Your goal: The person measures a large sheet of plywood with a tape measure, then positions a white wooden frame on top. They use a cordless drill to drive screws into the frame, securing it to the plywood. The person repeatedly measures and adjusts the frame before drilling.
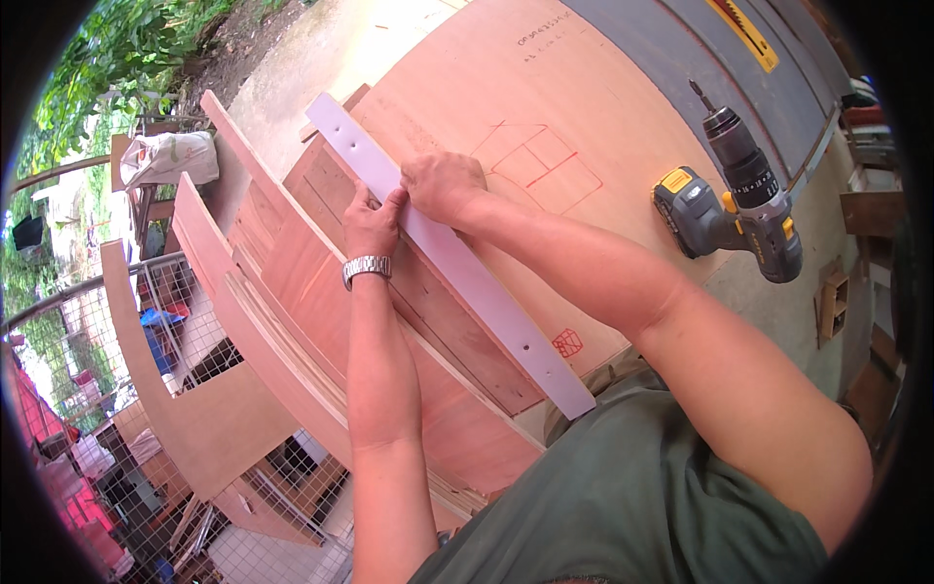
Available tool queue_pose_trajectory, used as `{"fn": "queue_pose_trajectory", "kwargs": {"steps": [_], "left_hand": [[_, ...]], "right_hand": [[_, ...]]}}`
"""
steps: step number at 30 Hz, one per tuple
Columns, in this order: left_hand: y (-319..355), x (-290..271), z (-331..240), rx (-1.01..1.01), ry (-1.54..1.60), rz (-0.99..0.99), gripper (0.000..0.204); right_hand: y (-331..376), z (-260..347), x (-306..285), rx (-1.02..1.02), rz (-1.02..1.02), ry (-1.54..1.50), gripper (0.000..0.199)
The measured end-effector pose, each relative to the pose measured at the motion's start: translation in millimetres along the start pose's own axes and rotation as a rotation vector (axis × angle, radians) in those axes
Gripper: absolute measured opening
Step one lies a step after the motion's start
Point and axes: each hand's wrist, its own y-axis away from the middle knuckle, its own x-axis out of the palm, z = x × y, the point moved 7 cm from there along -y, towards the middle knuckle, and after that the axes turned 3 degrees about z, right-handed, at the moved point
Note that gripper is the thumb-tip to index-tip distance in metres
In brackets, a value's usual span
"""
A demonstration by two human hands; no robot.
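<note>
The white strip is pinched by the left hand; the right hand is curled, contents hidden; holes are made either side of the grip, remainder unclear.

Centre of frame: long, narrow, flat strip, pale lilac-white, spotted with small dark holes. Broad plywood surface, upper centre: pinkish tan, bearing a red line-drawn boxy figure, dark handwritten marks toward the top, and a small red cross-hatched sketch lower down. Cordless drill, right: black and grey, yellow accents. Upper right: ribbed sheet, blue-grey; flat yellow blade-shaped piece with dark and red markings. Metal-link wristwatch: silver. Cloth shirt, bottom: dark green. Foliage, upper left: bright green.
</note>
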Motion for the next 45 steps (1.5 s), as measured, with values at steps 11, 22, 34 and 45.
{"fn": "queue_pose_trajectory", "kwargs": {"steps": [11, 22, 34, 45], "left_hand": [[3, -2, -4, -0.049, 0.032, -0.024, 0.075], [0, 1, 0, -0.021, 0.093, 0.019, 0.081], [-4, 0, 2, -0.039, 0.026, 0.04, 0.092], [-4, -5, -8, -0.027, -0.052, 0.056, 0.078]], "right_hand": [[-4, -2, 4, -0.023, -0.019, 0.002, 0.023], [-1, -3, 4, -0.03, -0.065, -0.03, 0.022], [-2, -2, 4, -0.041, -0.036, -0.006, 0.024], [2, -6, 8, -0.005, -0.067, -0.086, 0.026]]}}
